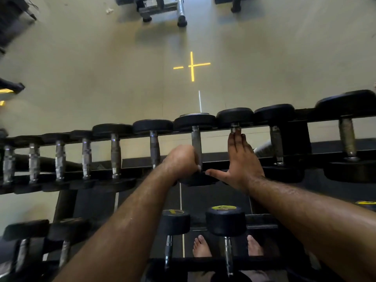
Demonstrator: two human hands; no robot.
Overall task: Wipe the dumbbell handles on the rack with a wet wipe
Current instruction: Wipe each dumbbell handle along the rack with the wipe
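A black rack (142, 166) carries a row of dumbbells with black heads and metal handles. My left hand (181, 161) grips the near end of the middle dumbbell's handle (196, 139), fingers curled round it. A small white bit of the wet wipe (199, 167) shows at the hand's edge; the remainder is hidden. My right hand (240, 159) lies flat along the neighbouring handle (235, 127) to the right, fingers straight and pointing away from me, thumb spread towards the left hand. It holds nothing.
A lower tier holds more dumbbells, two with yellow-marked heads (224, 219) just below my arms. My bare feet (201, 247) stand on dark floor mats. Beyond the rack lies grey floor with a yellow cross (192, 66) and a machine base (162, 9).
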